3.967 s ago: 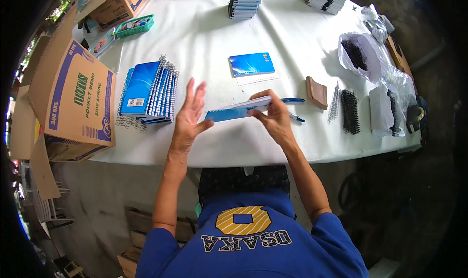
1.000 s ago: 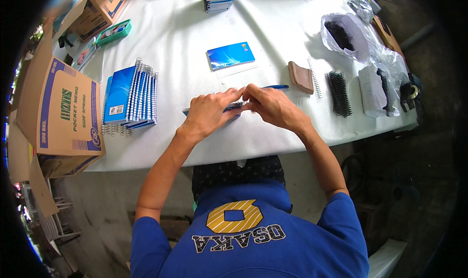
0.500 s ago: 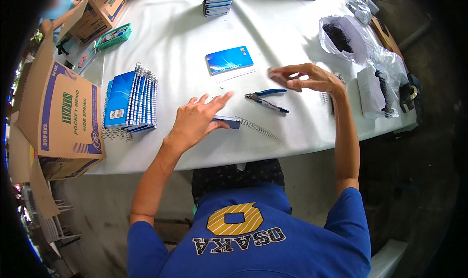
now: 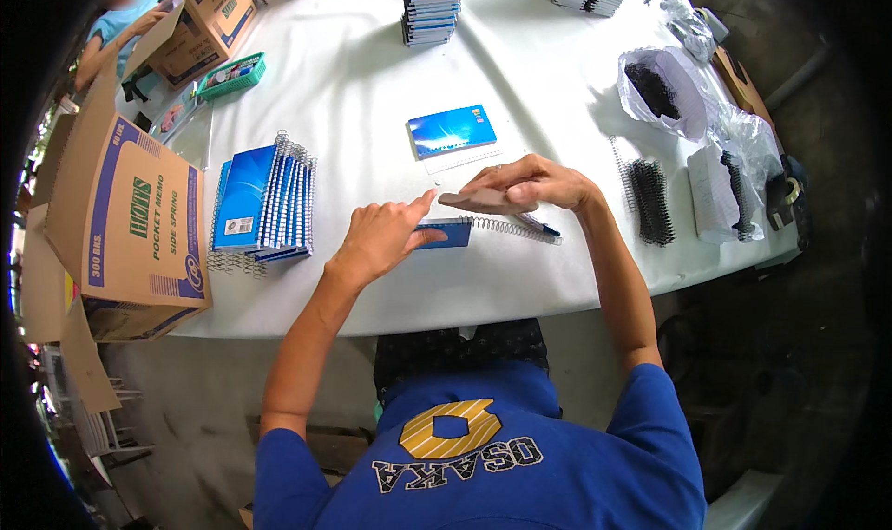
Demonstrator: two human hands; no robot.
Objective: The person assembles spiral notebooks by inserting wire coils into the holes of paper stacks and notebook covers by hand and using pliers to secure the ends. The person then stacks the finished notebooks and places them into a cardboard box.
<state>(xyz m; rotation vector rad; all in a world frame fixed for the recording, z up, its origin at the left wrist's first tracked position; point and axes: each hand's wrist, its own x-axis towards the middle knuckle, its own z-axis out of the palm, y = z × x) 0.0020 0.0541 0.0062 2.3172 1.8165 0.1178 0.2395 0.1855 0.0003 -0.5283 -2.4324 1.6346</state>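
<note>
A blue-covered notebook (image 4: 451,236) was gripped in the left hand (image 4: 374,239), with the thumb laid on its near face. From the notebook's right end, a silver wire coil (image 4: 511,225) was stretched out beneath the right hand (image 4: 548,185), in which a curved brown pad (image 4: 477,202) was grasped, held over the coil's start. Beside the coil, pliers (image 4: 548,228) were partly hidden. Left of the left hand, spiral-bound notebooks (image 4: 246,198) were stacked; right of the right hand, dark coils (image 4: 653,203) were bunched on the desk (image 4: 609,274). Apparently, the coil was being fed through the notebook's edge; how far could not be told. The next move seemed to call for a steady left grip while the coil was rolled along by the pad.
</note>
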